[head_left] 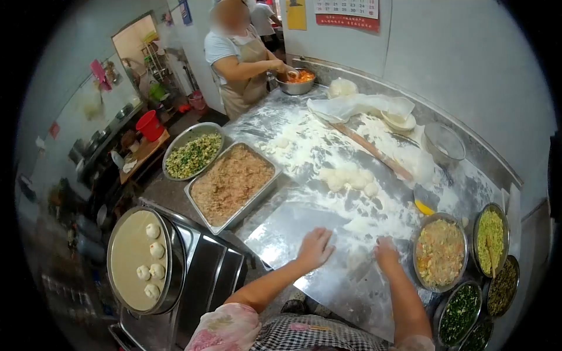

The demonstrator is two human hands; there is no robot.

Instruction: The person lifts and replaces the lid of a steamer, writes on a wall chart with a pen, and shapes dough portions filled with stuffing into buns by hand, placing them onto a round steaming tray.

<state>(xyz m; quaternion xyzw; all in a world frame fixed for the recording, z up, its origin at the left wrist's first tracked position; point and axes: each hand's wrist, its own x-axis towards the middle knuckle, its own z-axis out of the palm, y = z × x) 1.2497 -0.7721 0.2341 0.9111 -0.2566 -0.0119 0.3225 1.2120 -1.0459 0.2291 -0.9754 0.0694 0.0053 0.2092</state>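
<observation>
My left hand is held over the steel worktop near its front edge, fingers apart and nothing in it. To the right, my right hand is over floury metal; its fingers are too blurred to read. Beyond both hands lie several pale dough pieces in scattered flour. A long wooden rolling pin rests diagonally behind them. Near the right side is a scraper with a yellow handle. The bowl of mixed filling stands to the right of my right hand.
A tray of minced filling and a bowl of green filling stand left. Buns sit in a round steamer at lower left. More filling bowls line the right. A co-worker handles a bowl of orange filling at the back.
</observation>
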